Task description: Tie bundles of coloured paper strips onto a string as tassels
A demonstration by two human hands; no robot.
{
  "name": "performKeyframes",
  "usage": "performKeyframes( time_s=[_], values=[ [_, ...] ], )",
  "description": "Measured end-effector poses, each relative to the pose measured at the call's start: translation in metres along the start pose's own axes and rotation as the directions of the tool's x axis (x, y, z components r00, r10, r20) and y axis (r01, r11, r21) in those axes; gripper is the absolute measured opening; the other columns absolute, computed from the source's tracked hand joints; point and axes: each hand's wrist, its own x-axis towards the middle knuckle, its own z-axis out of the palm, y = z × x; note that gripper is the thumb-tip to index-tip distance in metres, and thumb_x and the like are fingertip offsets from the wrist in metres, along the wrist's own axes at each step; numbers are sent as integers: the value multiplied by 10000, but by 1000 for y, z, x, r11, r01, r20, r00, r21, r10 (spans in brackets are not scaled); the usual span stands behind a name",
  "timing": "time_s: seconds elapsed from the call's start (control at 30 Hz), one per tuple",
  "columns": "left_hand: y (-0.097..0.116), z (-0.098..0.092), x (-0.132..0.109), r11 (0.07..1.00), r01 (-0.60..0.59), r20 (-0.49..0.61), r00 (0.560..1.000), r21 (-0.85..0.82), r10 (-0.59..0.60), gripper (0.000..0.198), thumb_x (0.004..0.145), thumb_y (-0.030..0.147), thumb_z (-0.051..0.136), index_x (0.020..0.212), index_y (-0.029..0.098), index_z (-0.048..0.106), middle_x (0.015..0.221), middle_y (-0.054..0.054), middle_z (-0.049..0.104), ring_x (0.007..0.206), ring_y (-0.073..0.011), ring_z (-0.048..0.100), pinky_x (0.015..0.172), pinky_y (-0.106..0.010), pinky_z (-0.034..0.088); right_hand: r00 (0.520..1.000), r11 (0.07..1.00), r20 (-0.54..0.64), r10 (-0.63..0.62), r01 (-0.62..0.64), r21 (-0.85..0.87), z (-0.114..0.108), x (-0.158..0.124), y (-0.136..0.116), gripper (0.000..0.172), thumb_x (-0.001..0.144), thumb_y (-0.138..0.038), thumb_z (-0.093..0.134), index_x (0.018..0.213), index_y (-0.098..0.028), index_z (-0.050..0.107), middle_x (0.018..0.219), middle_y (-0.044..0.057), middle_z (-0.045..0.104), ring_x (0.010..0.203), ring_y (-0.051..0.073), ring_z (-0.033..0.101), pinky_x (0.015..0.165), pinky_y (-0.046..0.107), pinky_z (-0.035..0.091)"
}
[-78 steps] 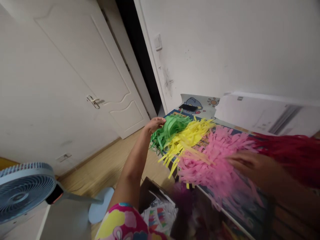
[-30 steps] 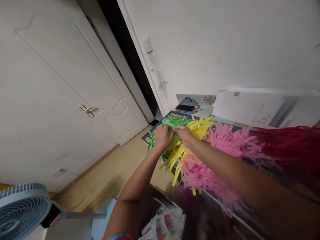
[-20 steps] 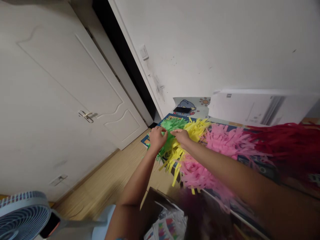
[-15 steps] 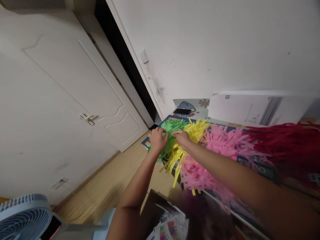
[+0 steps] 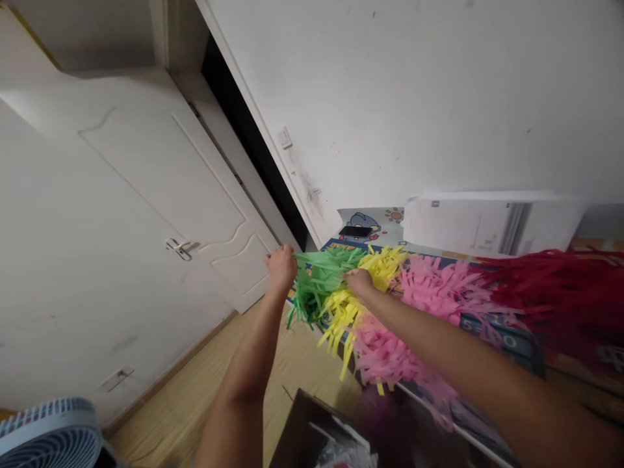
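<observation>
- I see the left hand [image 5: 281, 266] just left of the frame's centre, fingers curled closed on the end of the green fringe [image 5: 327, 268], whose strips run out straight to it.
- The right hand [image 5: 359, 283] is slightly right of centre, fingertips drawn together at the border of green and yellow; I cannot tell whether they pinch a strip.
- The green fringe lies at mid-frame between the two hands, its darker strips dangling over the near table edge.
- Beside it I have the yellow fringe [image 5: 385, 265], partly behind the right wrist, then the pink fringe [image 5: 431, 286] right of centre, and the red fringe [image 5: 560, 286] at the right edge.
- Above the green, a flat black object [image 5: 355, 231] lies on a cartoon-printed sheet [image 5: 396, 216].
- A white panel [image 5: 468, 224] stands right of that sheet, against the wall.
- At lower left I get part of a blue fan [image 5: 49, 432]; at bottom centre, a dark box [image 5: 297, 426] holding clear plastic.
</observation>
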Motion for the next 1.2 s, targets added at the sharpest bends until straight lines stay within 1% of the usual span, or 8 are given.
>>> performKeyframes(
  time_s=[0.37, 0.53, 0.7, 0.83, 0.97, 1.0, 1.13, 1.2],
  values=[
    [0, -94, 70, 1000, -21, -343, 939, 7, 22, 296, 885, 129, 427, 1051, 184, 666, 1127, -157, 680, 1077, -313, 589, 938, -474, 314, 996, 995, -68, -53, 47, -84, -22, -12, -15, 293, 949, -384, 626, 1121, -147, 637, 1064, 56, 660, 894, 176, 658, 764, 338, 572],
    [41, -120, 54, 915, -401, -629, 701, 42, 336, 244, 854, 82, 470, 906, 210, 672, 1028, -98, 715, 983, -256, 612, 987, -451, 324, 957, 969, -156, -246, 238, -67, -67, -41, -50, 160, 882, -228, 659, 1019, -147, 657, 1007, 54, 681, 870, 168, 644, 784, 316, 527],
    [93, -123, 18, 709, -702, -784, 405, 63, 470, 216, 832, 74, 511, 897, 227, 649, 860, -48, 716, 800, -202, 624, 873, -386, 403, 864, 876, -167, -476, 482, -2, -108, -127, -54, 152, 832, -224, 585, 949, -209, 680, 913, 11, 704, 759, 149, 638, 709, 264, 503],
    [136, -126, -14, 582, -813, -828, 315, 18, 465, 213, 851, 75, 510, 963, 210, 630, 843, -47, 719, 752, -182, 625, 850, -370, 424, 737, 740, -169, -654, 670, 59, -127, -197, -26, 109, 838, -251, 572, 876, -224, 670, 819, 15, 679, 695, 161, 625, 620, 275, 505],
    [177, -137, -48, 464, -885, -786, 253, 49, 565, 235, 917, 89, 474, 1041, 212, 632, 863, -49, 729, 778, -176, 637, 887, -375, 410, 504, 646, -518, -691, 753, -129, -155, -214, -23, 392, 797, -259, 650, 1183, -228, 591, 1176, 93, 642, 1043, 230, 615, 887, 387, 513],
    [185, -141, -55, 432, -900, -777, 231, 57, 585, 235, 927, 95, 472, 1053, 210, 634, 867, -52, 731, 785, -177, 638, 890, -374, 408, 493, 654, -564, -662, 748, -114, -166, -210, -27, 495, 766, -269, 677, 1243, -224, 552, 1218, 104, 625, 1103, 244, 593, 939, 413, 491],
    [207, -157, -70, 390, -917, -763, 195, 81, 616, 273, 944, 107, 459, 1135, 205, 628, 894, -62, 729, 820, -184, 643, 897, -377, 400, 741, 728, -480, -469, 632, 266, -218, -193, -37, 506, 719, -330, 665, 1187, -174, 553, 898, 40, 658, 842, 210, 635, 803, 377, 514],
    [214, -167, -71, 401, -911, -762, 193, 95, 618, 290, 946, 107, 460, 1171, 202, 617, 904, -62, 728, 829, -188, 640, 906, -383, 396, 699, 734, -623, -350, 618, 282, -238, -204, -32, 406, 722, -323, 643, 1093, -173, 579, 825, 16, 625, 770, 187, 611, 774, 357, 504]
  ],
)
